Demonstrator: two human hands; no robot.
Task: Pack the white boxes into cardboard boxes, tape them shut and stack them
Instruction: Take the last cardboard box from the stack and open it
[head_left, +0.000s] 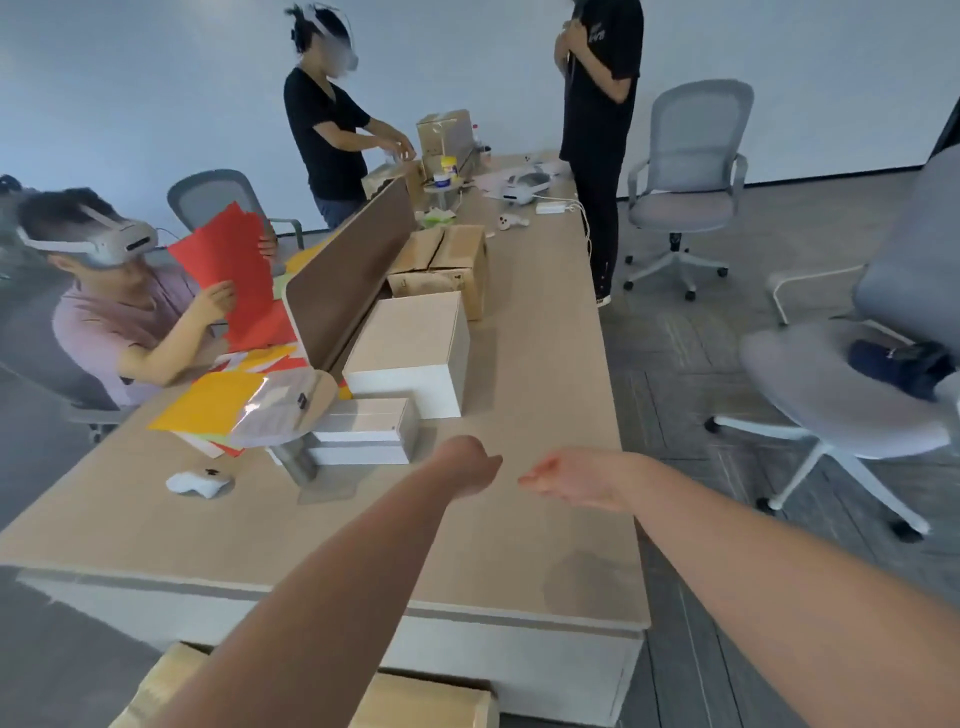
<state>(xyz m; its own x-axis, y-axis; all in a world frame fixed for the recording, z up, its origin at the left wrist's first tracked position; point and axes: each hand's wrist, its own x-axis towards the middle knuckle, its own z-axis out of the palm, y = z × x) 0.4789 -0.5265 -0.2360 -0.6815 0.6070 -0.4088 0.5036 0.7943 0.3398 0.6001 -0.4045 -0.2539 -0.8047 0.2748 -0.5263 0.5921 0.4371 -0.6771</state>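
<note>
Both arms stretched out over the near end of a long pale wooden table; left hand curled into a loose fist above the tabletop, nothing visible in it; right hand just beside it, palm turned partly up, fingers bent inward, apparently holding nothing, though motion blur leaves the grip hard to read; hands close but apart. Just beyond the left hand, two flat white boxes stacked one on the other, tight against the foot of a brown desk divider; touching them behind, a larger white box standing on the table. Further along, a closed cardboard box with its flaps meeting along the top; more cardboard boxes piled at the far end. At the bottom edge, below the table's near end and partly behind the left forearm, another cardboard box. On the left of the tabletop, a white controller and yellow and orange paper sheets. Across the divider, a seated person in a headset holding red paper; two standing people in black at the far end; grey office chairs on the right, over dark flooring.
</note>
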